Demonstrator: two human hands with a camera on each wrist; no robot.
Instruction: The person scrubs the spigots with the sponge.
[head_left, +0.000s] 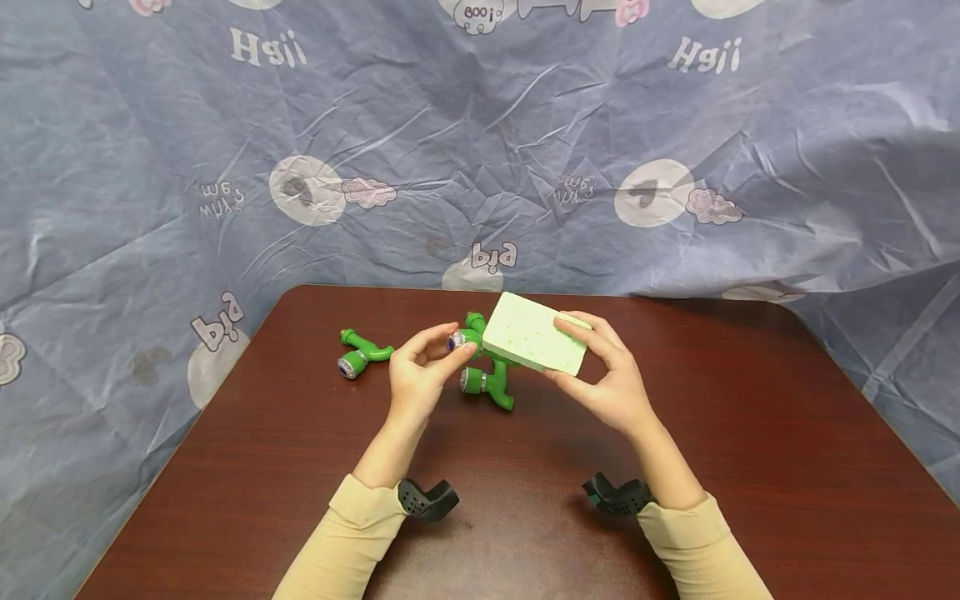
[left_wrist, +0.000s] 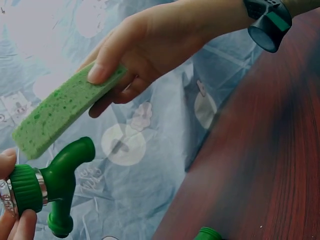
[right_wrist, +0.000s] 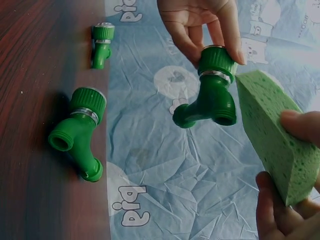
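Note:
My left hand [head_left: 416, 379] pinches a green tap [right_wrist: 216, 95] by its ribbed knob, between thumb and fingers, up off the table. The spout hangs free of the hand in both wrist views. In my right hand [head_left: 618, 383] is a light green sponge [head_left: 536, 332], a flat block gripped at its right end, thumb on one side and fingers on the other. The sponge's far end lies close beside the tap's knob; whether they touch I cannot tell. From the head view, the sponge hides part of the held tap.
Two more green taps lie on the dark red-brown table [head_left: 712, 417]: one tap [head_left: 366, 354] left of my left hand, another tap [head_left: 495, 385] below the held one. A blue-grey printed cloth [head_left: 480, 125] hangs behind the table. Black wrist mounts [head_left: 427, 500] sit on both wrists.

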